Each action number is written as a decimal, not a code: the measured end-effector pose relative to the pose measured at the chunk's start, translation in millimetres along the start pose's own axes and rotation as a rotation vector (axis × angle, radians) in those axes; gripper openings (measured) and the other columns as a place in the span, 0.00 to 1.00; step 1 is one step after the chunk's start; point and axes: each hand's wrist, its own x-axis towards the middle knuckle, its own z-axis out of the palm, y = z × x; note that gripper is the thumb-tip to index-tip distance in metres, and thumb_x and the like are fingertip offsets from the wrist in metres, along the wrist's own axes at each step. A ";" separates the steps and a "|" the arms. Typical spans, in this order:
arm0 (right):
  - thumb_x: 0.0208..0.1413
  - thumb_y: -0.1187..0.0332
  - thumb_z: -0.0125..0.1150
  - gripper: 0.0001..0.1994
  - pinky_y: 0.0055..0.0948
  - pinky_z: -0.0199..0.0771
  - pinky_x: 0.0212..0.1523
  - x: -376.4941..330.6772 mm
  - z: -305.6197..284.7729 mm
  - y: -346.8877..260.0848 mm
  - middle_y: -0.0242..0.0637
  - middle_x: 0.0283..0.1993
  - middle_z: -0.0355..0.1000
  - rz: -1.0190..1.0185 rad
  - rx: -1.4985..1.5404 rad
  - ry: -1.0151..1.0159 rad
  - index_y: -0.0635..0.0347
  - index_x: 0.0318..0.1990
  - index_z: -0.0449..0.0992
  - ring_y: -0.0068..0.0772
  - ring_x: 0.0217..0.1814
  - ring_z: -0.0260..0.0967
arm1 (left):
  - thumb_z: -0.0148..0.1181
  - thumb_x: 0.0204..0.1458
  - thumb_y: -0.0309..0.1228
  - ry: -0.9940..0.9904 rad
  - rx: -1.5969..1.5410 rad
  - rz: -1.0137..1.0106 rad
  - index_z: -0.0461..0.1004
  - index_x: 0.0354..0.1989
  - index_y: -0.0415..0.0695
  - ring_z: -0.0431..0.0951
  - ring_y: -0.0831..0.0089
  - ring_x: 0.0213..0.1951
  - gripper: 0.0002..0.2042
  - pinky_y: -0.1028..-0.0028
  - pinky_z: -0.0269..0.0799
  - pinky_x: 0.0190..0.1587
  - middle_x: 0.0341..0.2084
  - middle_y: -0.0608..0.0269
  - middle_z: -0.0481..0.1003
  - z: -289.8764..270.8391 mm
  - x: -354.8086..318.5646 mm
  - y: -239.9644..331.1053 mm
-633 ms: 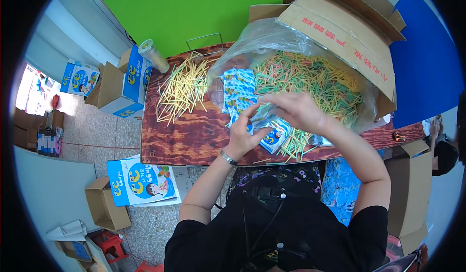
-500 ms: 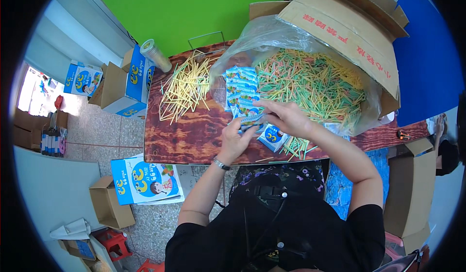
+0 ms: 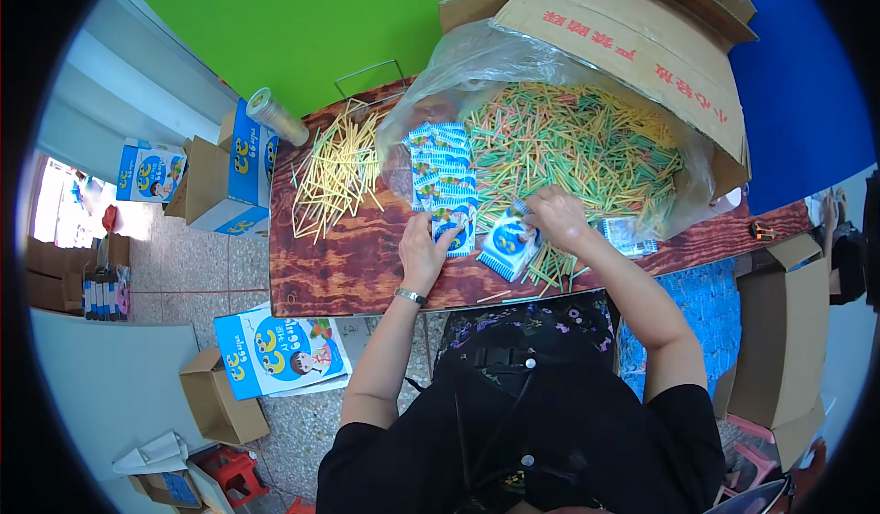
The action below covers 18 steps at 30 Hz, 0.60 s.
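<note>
Overlapping blue and white packets point(image 3: 441, 167) lie in two columns on the reddish wooden table. My left hand point(image 3: 423, 253) grips the nearest packet point(image 3: 456, 223) at the lower end of the columns, its thumb across the front and its fingers at the left edge. To its right, another blue and white packet point(image 3: 507, 249) lies tilted. My right hand point(image 3: 558, 215) pinches that packet's upper right corner, fingers bent together. Thin yellow sticks point(image 3: 551, 266) lie loose just below my right hand. Beyond it spreads a big heap of green, yellow and pink sticks point(image 3: 577, 147).
A tipped cardboard box point(image 3: 632, 42) with a clear plastic liner point(image 3: 449, 63) surrounds the heap. Pale yellow sticks point(image 3: 337, 170) and a clear cylindrical tub point(image 3: 278, 116) are at the left. One clear-and-blue packet point(image 3: 627, 237) lies right. Cartons point(image 3: 225, 404) stand on the floor.
My left hand has lowered its packet to the end of the columns. My right hand has moved right and down from it and taken hold of the separate packet's corner.
</note>
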 end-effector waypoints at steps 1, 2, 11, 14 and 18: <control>0.44 0.63 0.67 0.10 0.40 0.76 0.36 -1.2 -2.0 0.6 0.38 0.34 0.73 0.000 0.003 0.001 0.57 0.32 0.77 0.42 0.43 0.71 | 0.71 0.43 0.36 0.044 0.032 0.035 0.71 0.41 0.38 0.74 0.57 0.34 0.21 0.63 0.69 0.36 0.31 0.54 0.72 -2.0 -2.2 -1.1; 0.43 0.65 0.64 0.08 0.38 0.75 0.35 -2.7 -4.8 1.8 0.37 0.33 0.71 -0.082 -0.056 0.022 0.55 0.32 0.76 0.41 0.41 0.70 | 0.72 0.42 0.35 0.088 0.064 0.069 0.71 0.43 0.38 0.74 0.60 0.34 0.22 0.66 0.70 0.37 0.33 0.55 0.72 -3.6 -4.4 -1.9; 0.41 0.71 0.61 0.07 0.35 0.72 0.35 -22.0 -60.1 -13.3 0.34 0.35 0.69 -0.228 -0.040 0.276 0.54 0.32 0.75 0.39 0.40 0.68 | 0.68 0.46 0.34 -0.069 -0.117 0.393 0.70 0.53 0.40 0.68 0.52 0.49 0.25 0.61 0.65 0.50 0.46 0.49 0.70 -11.7 -4.1 92.4; 0.47 0.69 0.63 0.05 0.37 0.71 0.35 -22.1 -65.0 -27.5 0.37 0.35 0.71 -0.126 0.294 0.300 0.58 0.31 0.74 0.41 0.39 0.70 | 0.64 0.51 0.32 -0.254 -0.301 0.241 0.75 0.39 0.37 0.72 0.71 0.30 0.12 0.71 0.68 0.38 0.26 0.60 0.73 -2.4 2.0 92.4; 0.55 0.64 0.63 0.10 0.40 0.69 0.33 -30.0 -64.2 -20.3 0.43 0.29 0.72 0.009 0.700 0.100 0.63 0.32 0.73 0.44 0.32 0.72 | 0.63 0.53 0.29 -0.486 -0.786 -0.061 0.79 0.31 0.38 0.64 0.88 0.22 0.06 0.80 0.58 0.22 0.16 0.71 0.71 15.4 0.8 91.4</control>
